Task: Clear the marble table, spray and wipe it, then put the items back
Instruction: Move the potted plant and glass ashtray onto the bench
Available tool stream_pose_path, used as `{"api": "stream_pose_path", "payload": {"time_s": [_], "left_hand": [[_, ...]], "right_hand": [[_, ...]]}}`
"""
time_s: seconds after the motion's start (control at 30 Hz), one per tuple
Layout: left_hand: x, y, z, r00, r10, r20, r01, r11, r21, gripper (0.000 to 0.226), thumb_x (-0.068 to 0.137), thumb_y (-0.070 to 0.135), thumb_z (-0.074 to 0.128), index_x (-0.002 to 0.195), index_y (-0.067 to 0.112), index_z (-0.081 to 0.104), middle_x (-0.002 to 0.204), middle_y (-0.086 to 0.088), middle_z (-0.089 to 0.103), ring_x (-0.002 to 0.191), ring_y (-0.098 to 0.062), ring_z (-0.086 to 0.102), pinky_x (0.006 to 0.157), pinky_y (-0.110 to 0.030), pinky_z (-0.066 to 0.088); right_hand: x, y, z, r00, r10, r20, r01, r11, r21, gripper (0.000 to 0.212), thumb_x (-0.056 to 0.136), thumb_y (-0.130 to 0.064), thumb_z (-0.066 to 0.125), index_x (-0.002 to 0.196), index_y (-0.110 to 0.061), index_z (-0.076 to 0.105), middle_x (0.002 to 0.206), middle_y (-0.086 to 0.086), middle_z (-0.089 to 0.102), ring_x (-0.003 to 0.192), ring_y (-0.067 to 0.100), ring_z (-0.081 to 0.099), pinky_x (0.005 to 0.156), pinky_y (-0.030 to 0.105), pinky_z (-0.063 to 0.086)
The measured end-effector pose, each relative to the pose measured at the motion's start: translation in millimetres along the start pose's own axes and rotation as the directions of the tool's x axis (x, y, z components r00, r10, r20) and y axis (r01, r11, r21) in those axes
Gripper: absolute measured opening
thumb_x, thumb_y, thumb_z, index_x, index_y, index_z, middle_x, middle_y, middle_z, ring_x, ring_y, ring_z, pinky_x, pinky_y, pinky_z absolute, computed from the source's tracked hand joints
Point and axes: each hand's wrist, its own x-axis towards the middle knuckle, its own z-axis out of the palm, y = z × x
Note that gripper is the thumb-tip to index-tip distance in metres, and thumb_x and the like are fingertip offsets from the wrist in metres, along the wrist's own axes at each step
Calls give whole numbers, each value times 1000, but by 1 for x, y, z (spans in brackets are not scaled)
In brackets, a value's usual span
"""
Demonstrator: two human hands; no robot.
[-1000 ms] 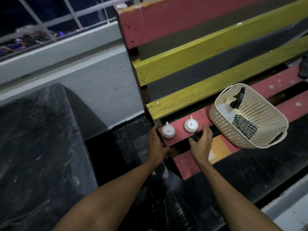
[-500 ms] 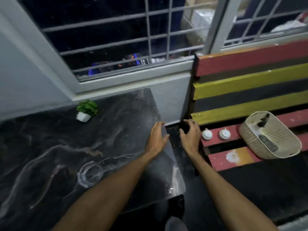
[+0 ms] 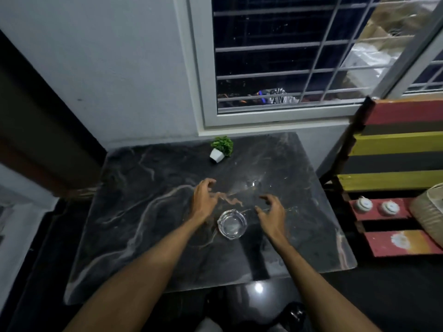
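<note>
Glass ashtray (image 3: 232,223) on counter (image 3: 143,236), flanked by left hand (image 3: 203,200) and right hand (image 3: 272,212), set back of the fingers (image 3: 208,185), by the wrists. Both sets apart, loosely curled, holding nothing. Round, no axis; likely needs a pull-back to grab.

A: Your only camera rides on your head, so you look forward and steeply down onto the marble table (image 3: 143,236) from above its near edge.
B: Close, too: it fills the middle of your view, and its near corners both lie inside the borders.
A: You face the wall (image 3: 119,68) and the barred window (image 3: 275,68) beyond the far edge.
B: The slatted bench (image 3: 395,142) sits at your right margin, bent by the wide lens.
</note>
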Motion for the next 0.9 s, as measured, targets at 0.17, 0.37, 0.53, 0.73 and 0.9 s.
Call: {"api": "stream_pose_path", "payload": {"time_s": [0.17,0.37,0.53,0.73,0.9], "left_hand": [[33,-38,-21,996,-48,79,37,991,127,38,80,-3,74,117,2,66,112,-17,71,105,-33,68,90,-33,49],[75,-33,-13,984,0,177,-33,982,187,42,84,12,80,123,5,63,125,-14,66,113,-30,64,98,-40,52],[116,-28,1,981,-42,190,-7,969,249,48,86,17,78,128,7,58,131,-16,62,122,-34,59,101,-43,50],[169,-12,14,985,-130,112,87,941,326,70,88,30,78,143,5,42,151,-16,45,137,-37,46,105,-47,45],[208,-12,37,978,-168,122,113,923,369,87,83,43,81,148,4,38,154,-15,41,142,-36,40,108,-48,42]], "right_hand": [[-25,6,42,985,135,105,-125,987,-98,36,86,-15,76,119,-9,65,119,13,62,112,29,59,97,36,47],[-28,16,70,969,234,82,-204,939,-278,38,87,-17,71,123,-17,58,127,11,50,115,30,55,95,35,43],[-24,20,84,967,241,84,-201,921,-333,34,88,-11,66,121,-16,57,118,13,57,103,33,61,89,44,54],[-10,34,95,970,243,30,-221,920,-324,37,77,4,61,108,-14,68,99,8,71,87,26,66,77,44,58],[2,34,103,974,223,-32,-225,951,-213,32,78,10,56,99,-8,72,89,6,71,79,22,66,70,35,57]]}}
